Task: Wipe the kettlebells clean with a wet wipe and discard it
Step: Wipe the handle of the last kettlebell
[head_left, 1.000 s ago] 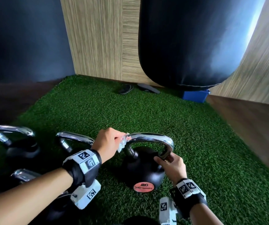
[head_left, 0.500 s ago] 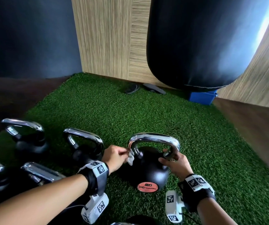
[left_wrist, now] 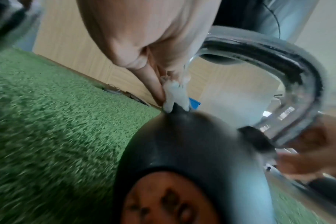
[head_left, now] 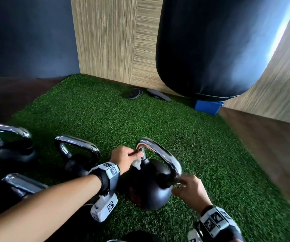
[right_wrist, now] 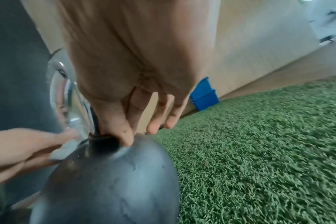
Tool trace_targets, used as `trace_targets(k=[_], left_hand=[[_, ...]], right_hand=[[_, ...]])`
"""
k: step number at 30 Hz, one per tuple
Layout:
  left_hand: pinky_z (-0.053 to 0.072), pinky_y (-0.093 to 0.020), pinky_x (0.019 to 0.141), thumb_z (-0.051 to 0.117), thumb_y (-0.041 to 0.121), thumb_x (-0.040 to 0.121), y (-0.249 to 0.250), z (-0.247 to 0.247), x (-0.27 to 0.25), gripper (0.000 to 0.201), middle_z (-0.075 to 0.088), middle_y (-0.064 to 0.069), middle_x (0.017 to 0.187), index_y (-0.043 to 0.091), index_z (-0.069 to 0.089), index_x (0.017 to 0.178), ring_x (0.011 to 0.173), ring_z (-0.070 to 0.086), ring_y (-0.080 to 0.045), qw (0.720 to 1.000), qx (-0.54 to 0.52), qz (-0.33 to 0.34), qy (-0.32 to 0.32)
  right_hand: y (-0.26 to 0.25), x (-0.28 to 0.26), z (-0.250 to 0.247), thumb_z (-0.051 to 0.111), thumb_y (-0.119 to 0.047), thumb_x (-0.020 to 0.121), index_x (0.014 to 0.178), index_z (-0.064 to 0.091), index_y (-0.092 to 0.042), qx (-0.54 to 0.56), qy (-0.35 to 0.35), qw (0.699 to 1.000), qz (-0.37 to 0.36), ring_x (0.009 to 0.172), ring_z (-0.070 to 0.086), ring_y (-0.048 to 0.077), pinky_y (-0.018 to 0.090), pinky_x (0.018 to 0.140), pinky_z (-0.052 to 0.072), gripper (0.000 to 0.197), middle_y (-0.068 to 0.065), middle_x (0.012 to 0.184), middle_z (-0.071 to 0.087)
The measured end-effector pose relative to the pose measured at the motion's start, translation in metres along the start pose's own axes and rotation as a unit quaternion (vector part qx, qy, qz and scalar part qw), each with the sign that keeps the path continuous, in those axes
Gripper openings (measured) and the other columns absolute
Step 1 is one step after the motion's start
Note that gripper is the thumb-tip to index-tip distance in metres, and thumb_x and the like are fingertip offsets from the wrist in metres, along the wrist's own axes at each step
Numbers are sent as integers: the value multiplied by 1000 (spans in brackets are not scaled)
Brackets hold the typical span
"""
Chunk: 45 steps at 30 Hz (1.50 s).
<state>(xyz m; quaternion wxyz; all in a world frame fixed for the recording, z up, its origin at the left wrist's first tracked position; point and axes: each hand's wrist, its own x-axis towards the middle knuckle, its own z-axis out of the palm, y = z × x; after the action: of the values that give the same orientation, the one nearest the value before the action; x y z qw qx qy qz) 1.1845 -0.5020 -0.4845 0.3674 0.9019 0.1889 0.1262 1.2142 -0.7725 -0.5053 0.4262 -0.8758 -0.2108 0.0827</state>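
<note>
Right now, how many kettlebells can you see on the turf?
4: one being wiped, one beside the left wrist, one far left, one under the left forearm. More may hide below the frame.

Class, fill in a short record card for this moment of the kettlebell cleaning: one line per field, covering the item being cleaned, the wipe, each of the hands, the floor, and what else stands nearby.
Item being cleaned: black kettlebell with chrome handle, tilted on the turf
Wipe: white wet wipe, pressed against the handle's left post, just above the ball
Left hand: pinches the wipe
Right hand: fingers at the base of the handle's right post, steadying it
Floor: green artificial turf
Nearby: other kettlebells to the left; black punching bag; blue box
</note>
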Motion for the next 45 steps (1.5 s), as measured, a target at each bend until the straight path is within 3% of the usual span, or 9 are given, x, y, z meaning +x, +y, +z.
trace_targets(k=[5,9,13,17,20,24,32,37,45], left_hand=[[41,-22,49,69,50,89,27,12,30,39,75,-2,78,13,78,84,60,63,-14,997,49,7,-63],[48,-22,60,55,17,102,46,12,36,23,73,-17,103,4,74,107,95,70,-28,996,70,13,-55],[49,-28,61,60,27,99,32,10,32,35,70,-13,71,6,71,73,63,61,-19,991,14,48,-125],[60,-37,80,64,12,95,26,9,25,18,77,-15,88,-2,76,94,83,72,-26,984,6,79,-161],[31,-11,42,63,18,94,38,8,29,33,54,8,51,9,64,62,49,49,-12,992,45,74,-92],[30,-10,36,64,14,92,51,0,36,44,50,9,49,23,52,50,44,42,-8,996,4,83,-37],[54,-24,53,73,20,92,56,-19,41,20,78,2,81,17,77,110,66,72,-18,990,-44,121,-54],[62,-34,82,80,25,85,54,-44,37,21,79,13,93,26,79,106,86,76,-11,980,-103,104,-135],[61,-22,74,84,22,81,66,-55,25,23,80,-3,89,9,80,99,84,77,-16,967,-145,18,-207]], right_hand=[[-25,-7,8,71,1,75,89,80,-29,-170,33,973,-155,68,60,-13,-9,61,34,34,-14,86,76],[-40,-2,12,59,2,77,96,79,-23,-157,-29,971,-179,75,68,0,14,70,55,38,-7,92,77],[-43,30,13,70,-16,85,107,73,-19,-101,9,987,-125,95,60,2,31,92,52,23,-6,106,67],[-28,62,44,69,-35,88,153,25,-19,31,-127,988,80,133,43,31,51,109,40,80,13,147,40],[-15,71,56,67,-40,88,151,30,-25,64,-134,982,114,129,47,33,50,105,46,74,13,143,42],[-7,71,60,68,-35,88,148,36,-25,103,-103,983,113,124,51,30,47,98,52,69,12,141,43],[-2,72,62,67,-37,88,147,39,-25,84,-93,987,99,122,52,27,39,105,46,66,12,137,47],[2,73,62,66,-37,87,146,40,-27,73,-91,989,96,120,52,27,39,104,46,65,11,136,47],[2,73,63,68,-39,86,145,40,-27,66,-87,990,95,125,50,28,47,109,41,66,12,136,48]])
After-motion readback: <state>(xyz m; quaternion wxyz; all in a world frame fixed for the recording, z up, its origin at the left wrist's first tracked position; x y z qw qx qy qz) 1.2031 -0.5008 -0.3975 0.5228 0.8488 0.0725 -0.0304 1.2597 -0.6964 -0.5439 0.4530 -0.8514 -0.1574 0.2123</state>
